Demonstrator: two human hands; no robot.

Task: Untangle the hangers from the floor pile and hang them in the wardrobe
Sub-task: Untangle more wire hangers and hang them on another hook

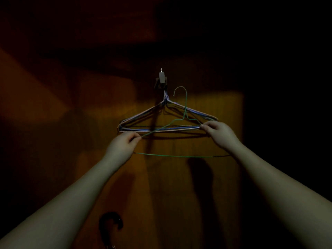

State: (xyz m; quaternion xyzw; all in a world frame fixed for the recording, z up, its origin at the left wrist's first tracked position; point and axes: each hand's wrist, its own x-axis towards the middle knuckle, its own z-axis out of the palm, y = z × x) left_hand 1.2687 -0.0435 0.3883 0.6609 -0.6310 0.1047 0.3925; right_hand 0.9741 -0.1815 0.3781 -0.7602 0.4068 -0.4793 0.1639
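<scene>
A green wire hanger [186,106] is held up in front of the wooden wardrobe wall, its hook free and just right of the wall hook [162,78]. My left hand [124,142] pinches its left shoulder wire. My right hand [216,133] pinches its right shoulder end. Its bottom bar runs between my wrists. Behind it, several pink and blue wire hangers [143,129] hang together from the wall hook.
The scene is very dark. An orange-brown wooden panel [215,108] fills the back. A dark curved handle, perhaps of an umbrella [111,221], shows at the bottom left between my forearms.
</scene>
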